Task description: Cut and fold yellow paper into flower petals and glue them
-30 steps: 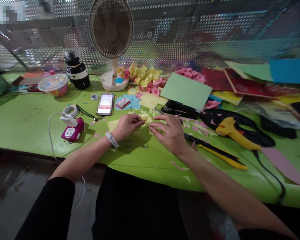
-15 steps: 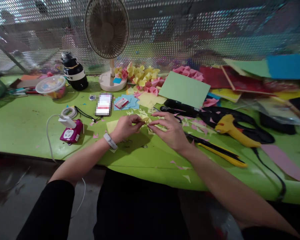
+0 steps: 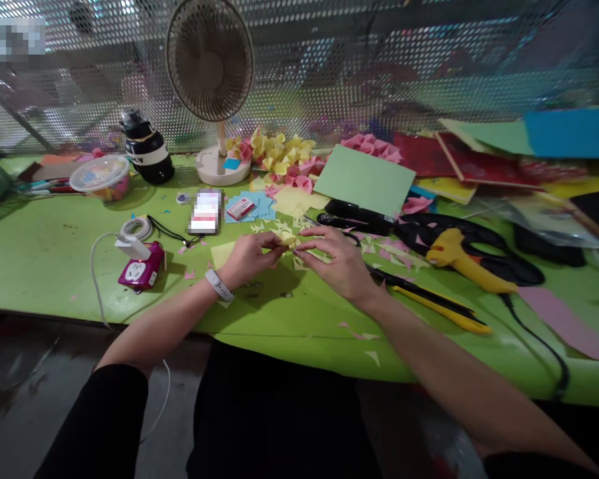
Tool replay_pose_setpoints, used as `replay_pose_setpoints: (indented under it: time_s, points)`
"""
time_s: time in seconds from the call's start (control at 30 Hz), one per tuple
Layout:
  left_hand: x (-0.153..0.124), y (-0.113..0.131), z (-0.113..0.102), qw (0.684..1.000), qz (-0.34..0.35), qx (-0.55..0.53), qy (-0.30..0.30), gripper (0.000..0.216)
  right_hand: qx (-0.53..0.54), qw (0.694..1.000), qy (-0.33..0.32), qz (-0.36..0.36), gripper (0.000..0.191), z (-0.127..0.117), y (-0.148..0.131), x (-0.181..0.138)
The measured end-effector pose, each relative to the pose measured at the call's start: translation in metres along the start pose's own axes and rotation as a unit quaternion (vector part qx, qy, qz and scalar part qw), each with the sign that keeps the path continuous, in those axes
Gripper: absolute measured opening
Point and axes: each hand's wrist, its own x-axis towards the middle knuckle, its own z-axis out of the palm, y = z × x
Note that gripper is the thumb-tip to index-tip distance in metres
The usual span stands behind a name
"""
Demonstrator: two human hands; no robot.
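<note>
My left hand (image 3: 252, 256) and my right hand (image 3: 337, 259) meet over the green table (image 3: 44, 259), fingertips pinched together on a small folded yellow paper piece (image 3: 289, 241). A white band sits on my left wrist. Yellow and pink paper scraps (image 3: 389, 251) lie scattered around both hands. A flat yellow paper square (image 3: 223, 253) rests just left of my left hand. Behind the hands lies a heap of folded yellow and pink paper shapes (image 3: 279, 158).
A fan (image 3: 210, 86) stands at the back with a black bottle (image 3: 147, 150) and a lidded plastic tub (image 3: 101, 177) to its left. A pink power socket (image 3: 140, 269) lies left. A yellow glue gun (image 3: 466, 263), black scissors (image 3: 484, 243), a yellow-black knife (image 3: 432, 303) and coloured sheets (image 3: 364, 178) lie right.
Both hands stay pinched on the yellow paper piece, shifting only slightly as the fingers work it. The view has drifted a little to the right.
</note>
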Motion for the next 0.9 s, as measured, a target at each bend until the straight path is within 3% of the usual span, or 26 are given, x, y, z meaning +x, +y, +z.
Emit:
replay_pose_setpoints:
  time_s: [0.5,0.9]
  points:
    - [-0.002,0.006,-0.001,1.0,0.009,0.02,-0.01,0.014,-0.003,1.0,0.005,0.031,0.004,0.005,-0.003,0.0]
    - [-0.005,0.014,0.001,0.998,0.016,0.056,-0.019,0.018,0.049,0.995,0.027,0.085,0.027,0.006,-0.008,0.001]
